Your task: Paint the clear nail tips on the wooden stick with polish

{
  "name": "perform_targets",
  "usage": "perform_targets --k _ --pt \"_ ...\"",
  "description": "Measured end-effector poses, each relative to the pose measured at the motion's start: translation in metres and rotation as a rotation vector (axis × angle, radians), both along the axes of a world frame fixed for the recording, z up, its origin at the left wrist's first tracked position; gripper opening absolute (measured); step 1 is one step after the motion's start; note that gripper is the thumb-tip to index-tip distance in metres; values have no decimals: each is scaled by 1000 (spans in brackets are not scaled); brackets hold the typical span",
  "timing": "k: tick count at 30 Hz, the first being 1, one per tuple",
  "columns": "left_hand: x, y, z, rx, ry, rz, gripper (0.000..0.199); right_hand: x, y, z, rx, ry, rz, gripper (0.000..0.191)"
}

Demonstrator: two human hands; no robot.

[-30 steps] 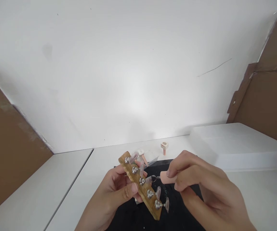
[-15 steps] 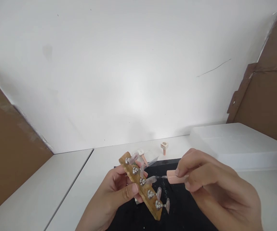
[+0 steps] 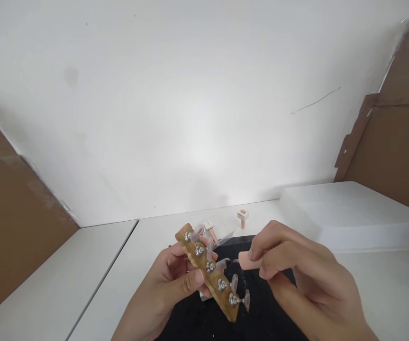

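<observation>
My left hand (image 3: 170,284) is closed around a wooden nail tip stand (image 3: 225,303), tilted down to the right. Several silver pegs rise from it, each bearing a clear false nail (image 3: 234,284). Between the thumb and fingers of my right hand (image 3: 304,274) is a pink nail polish brush cap (image 3: 249,261). Its thin brush points left at the middle false nail (image 3: 222,264); whether the bristles touch it I cannot tell. Beneath the stand a small white object (image 3: 204,297) shows partly, mostly hidden by my left hand.
A black mat (image 3: 257,312) lies under my hands. Behind it are two small bottles with pink caps, one bottle (image 3: 209,229) by the stand and another bottle (image 3: 242,217) farther right. A white box (image 3: 353,213) stands at right, with brown cardboard (image 3: 399,132) on the sides.
My right hand has moved left with the brush cap, bringing the brush closer over the middle false nail. My left hand and the stand have hardly moved.
</observation>
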State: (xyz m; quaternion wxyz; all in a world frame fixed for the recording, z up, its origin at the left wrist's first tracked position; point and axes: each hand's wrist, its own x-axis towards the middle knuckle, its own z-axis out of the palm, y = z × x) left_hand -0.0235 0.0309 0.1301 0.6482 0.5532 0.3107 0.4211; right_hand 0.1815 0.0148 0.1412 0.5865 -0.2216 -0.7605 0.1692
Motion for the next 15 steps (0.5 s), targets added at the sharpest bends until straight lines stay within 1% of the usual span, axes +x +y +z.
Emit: perform_targets --k 9,13,15 --pt "-6 -2 1 -28 36 32 20 -2 -1 4 71 11 -36 27" --pt "-9 0 0 -28 35 36 21 -3 -3 3 73 14 -46 28" --pt "-10 2 -1 -23 33 30 20 -5 -3 2 70 56 -51 29"
